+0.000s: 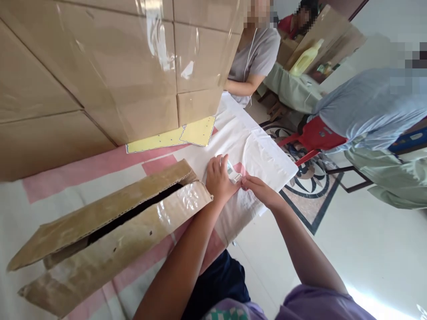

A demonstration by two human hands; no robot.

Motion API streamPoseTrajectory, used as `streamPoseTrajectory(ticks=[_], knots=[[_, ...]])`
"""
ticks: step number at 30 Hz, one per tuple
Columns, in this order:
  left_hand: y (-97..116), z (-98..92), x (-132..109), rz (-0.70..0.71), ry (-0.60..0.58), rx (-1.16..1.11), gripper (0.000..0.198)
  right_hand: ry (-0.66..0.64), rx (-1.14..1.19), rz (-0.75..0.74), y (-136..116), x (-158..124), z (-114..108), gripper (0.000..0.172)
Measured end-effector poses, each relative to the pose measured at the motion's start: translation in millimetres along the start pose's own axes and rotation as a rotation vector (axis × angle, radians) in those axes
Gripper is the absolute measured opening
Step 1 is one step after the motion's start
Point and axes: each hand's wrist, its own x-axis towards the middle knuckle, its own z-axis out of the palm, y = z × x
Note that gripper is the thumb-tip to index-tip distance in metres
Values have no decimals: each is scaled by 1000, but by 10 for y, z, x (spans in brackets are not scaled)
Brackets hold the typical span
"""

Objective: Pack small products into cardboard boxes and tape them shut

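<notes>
At the left, a tall stack of cartons (133, 75) stands on the cloth-covered bench (15, 209); it looks steady, though a hard knock at its foot could perhaps shift it. In front, an open cardboard box (133, 240) lies with its flaps parted and one corner just beside the left wrist; whether they touch I cannot tell. A forearm swung outward could catch that corner and shove the box. Two yellow strips (156, 140) lie overlapping along the foot of the stack, and would likely crease if the box were pushed back into them. Next, the left hand (218, 178) is clamped on a small white box (230, 171) over the bench; squeezing too hard could dent its sides. The right hand (260, 191) has its fingertips drawn together at the near end of that item; how firmly they pinch it I cannot tell. A sharp tug there could tear the end, and if the left hand's hold slackened, the item could skid over the nearby bench edge onto the floor (260, 249)
</notes>
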Motion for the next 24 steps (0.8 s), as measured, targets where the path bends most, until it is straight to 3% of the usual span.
streamPoseTrajectory(ticks=[13,24], knots=[[60,-79,20,-29,-48,16,82,-30,-124,-135,58,16,29,50],[11,-26,-22,101,10,19,83,-19,-180,-219,198,28,19,53]])
